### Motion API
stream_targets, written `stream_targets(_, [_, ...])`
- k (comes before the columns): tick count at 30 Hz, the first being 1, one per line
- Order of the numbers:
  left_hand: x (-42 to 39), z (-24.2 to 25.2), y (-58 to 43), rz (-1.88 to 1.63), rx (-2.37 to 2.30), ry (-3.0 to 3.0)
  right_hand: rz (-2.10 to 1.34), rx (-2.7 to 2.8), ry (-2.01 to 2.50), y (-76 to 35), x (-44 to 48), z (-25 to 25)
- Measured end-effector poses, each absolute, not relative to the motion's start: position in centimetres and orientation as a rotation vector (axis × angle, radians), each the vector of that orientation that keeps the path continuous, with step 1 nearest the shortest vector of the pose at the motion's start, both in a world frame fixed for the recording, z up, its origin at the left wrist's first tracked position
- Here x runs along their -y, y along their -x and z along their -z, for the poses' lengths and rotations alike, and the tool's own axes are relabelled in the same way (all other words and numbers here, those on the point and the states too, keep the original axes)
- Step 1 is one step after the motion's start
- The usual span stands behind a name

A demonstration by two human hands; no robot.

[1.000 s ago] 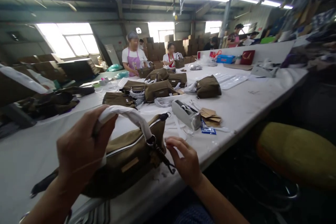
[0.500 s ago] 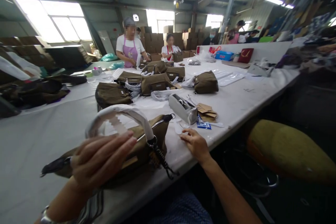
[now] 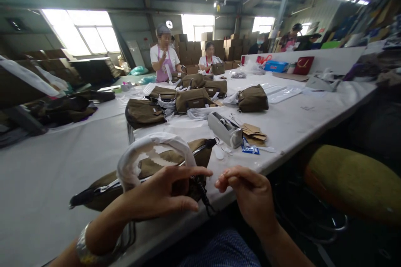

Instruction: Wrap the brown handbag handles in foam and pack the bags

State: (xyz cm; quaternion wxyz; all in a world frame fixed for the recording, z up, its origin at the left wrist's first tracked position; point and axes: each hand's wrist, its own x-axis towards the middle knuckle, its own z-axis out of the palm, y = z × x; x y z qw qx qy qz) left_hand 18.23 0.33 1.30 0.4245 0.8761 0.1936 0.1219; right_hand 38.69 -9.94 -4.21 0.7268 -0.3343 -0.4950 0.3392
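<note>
Olive bag (image 3: 151,168) is lying by surface (image 3: 62,167) edge, prob. for easy reach, wrapped handle (image 3: 163,137) arching up. L hand (image 3: 163,190) is hovering at its front, thumb & index standing wide; R hand (image 3: 249,190) is holding fingers narrow, can't tell if pinching anything. Tape dispenser (image 3: 223,131) is limiting room beyond; more's lying left.

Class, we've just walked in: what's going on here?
A person's left hand, thumb and forefinger apart, is in front of an olive handbag with a white-wrapped handle. The right hand, fingertips close together, is nearby; whether it holds anything is unclear. A grey tape dispenser and more olive bags sit farther back on the table.
</note>
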Motion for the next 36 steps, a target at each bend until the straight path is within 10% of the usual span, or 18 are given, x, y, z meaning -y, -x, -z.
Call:
stream_targets(7, [-0.5,-1.3,-17.9,-0.248,-0.540,-2.101,-0.873,0.455,0.767,-42.1,8.0,5.2])
stream_targets(14, [-0.8,-0.6,-18.1,-0.376,-0.694,-2.266,0.134,1.219,1.281,-41.0,10.0,5.6])
stream_targets(26, [3.4,0.7,-17.6,-0.708,-1.052,-2.701,-0.571,1.286,1.255,-37.6,7.0,8.1])
stream_targets(36, [3.2,3.0,-18.7,-0.956,-1.175,-2.631,-0.477,1.449,1.286,-37.3,5.5,7.6])
